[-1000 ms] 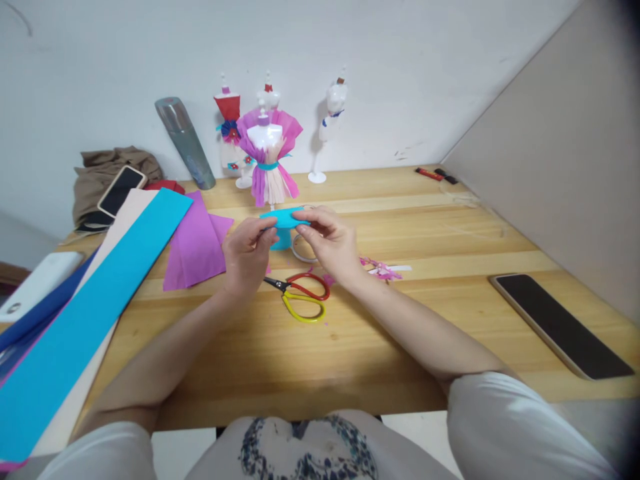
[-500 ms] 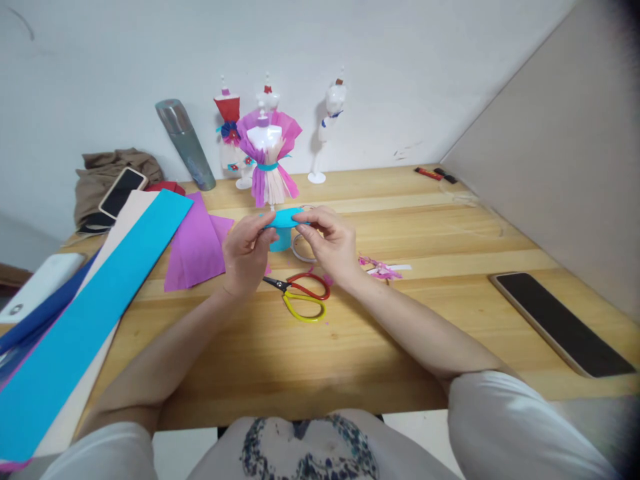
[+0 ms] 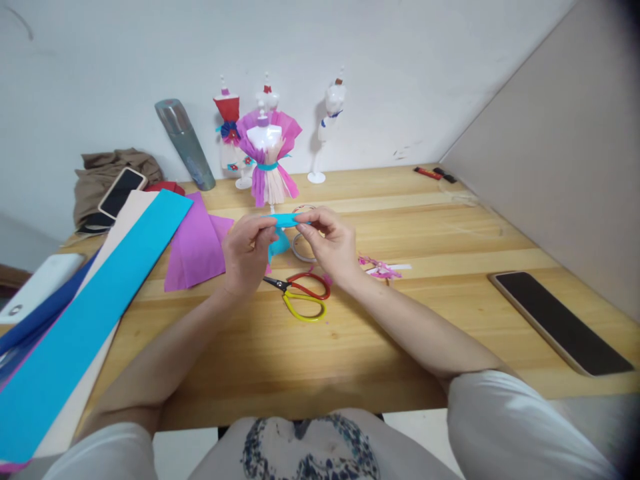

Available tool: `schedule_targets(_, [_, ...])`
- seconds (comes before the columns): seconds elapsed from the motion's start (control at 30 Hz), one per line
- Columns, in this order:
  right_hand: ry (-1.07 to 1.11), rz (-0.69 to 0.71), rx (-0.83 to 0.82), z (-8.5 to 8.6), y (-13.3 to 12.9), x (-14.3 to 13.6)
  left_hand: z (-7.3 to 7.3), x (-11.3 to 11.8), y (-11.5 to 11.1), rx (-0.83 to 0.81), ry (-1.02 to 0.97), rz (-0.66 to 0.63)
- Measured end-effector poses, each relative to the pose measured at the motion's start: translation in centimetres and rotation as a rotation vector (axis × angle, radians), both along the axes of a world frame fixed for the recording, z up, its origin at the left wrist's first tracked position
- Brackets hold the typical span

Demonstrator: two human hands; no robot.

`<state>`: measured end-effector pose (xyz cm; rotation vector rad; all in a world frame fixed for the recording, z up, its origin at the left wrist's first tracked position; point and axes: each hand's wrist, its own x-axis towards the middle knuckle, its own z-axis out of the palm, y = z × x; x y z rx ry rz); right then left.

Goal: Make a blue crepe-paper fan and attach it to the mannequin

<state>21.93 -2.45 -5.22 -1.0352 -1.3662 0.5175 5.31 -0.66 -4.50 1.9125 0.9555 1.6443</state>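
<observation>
A blue crepe paper strip [image 3: 287,221] is stretched between my two hands above the table, with a loose part of it hanging below. My left hand [image 3: 249,252] pinches its left end, and my right hand [image 3: 327,240] pinches the right end between thumb and fingers. Behind the strip stands a small white mannequin [image 3: 265,137] dressed in purple and cream paper with a blue waistband. Scissors [image 3: 300,295] with one red and one yellow handle lie just under my hands. A roll of tape [image 3: 301,248] is partly hidden by my right hand.
Long blue paper [image 3: 100,300] and purple sheets [image 3: 195,250] lie at left. More mannequins [image 3: 334,107] stand by the wall near a tilted thermos [image 3: 186,143]. Pink scraps [image 3: 383,268] lie right of my hands, a phone [image 3: 560,323] farther right.
The blue strip between my fingers looks narrower, and its hanging part has shifted and curled. My hands stay in nearly the same place.
</observation>
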Motion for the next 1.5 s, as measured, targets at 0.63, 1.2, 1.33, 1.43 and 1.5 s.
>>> schedule_targets(0.63, [0.274, 0.120, -0.162, 1.4, -0.5, 0.4, 2.0, 0.6, -1.1, -0.517, -0.382, -0.203])
schedule_targets(1.2, [0.140, 0.119, -0.008, 0.5, -0.6, 0.4, 1.2, 0.7, -1.0, -0.412, -0.318, -0.157])
schedule_targets(1.33, [0.083, 0.122, 0.026, 0.4, -0.7, 0.5, 0.5, 0.6, -0.8, -0.267, -0.254, -0.120])
schedule_targets(1.43, [0.062, 0.100, 0.035, 0.2, -0.6, 0.6, 0.0, 0.5, -0.6, -0.123, -0.169, -0.071])
schedule_targets(1.5, [0.029, 0.073, 0.030, 0.1, -0.6, 0.6, -0.2, 0.4, -0.4, -0.051, -0.103, -0.033])
